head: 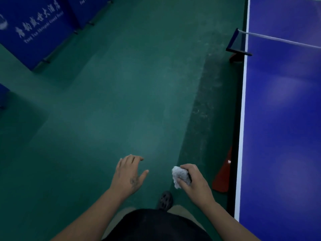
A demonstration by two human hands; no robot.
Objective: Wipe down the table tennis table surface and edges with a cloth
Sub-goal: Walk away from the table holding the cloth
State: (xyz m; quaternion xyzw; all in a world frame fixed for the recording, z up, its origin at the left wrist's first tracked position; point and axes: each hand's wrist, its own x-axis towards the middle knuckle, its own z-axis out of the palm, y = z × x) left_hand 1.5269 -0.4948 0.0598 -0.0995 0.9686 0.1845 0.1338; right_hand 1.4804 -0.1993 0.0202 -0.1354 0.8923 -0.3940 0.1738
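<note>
The blue table tennis table [284, 119] fills the right side of the view, its white edge line running from top to bottom. My right hand [196, 181] hovers over the green floor left of the table and grips a crumpled white cloth [178, 176]. The cloth is apart from the table's edge. My left hand [129, 173] hangs further left with fingers spread and relaxed, holding nothing.
The net and its dark clamp post [237, 43] stick out from the table's side at the upper right. A red table leg part [223, 174] shows under the edge. Blue court barriers [34, 30] stand at the upper left. My dark shoe [165, 200] is on the green floor.
</note>
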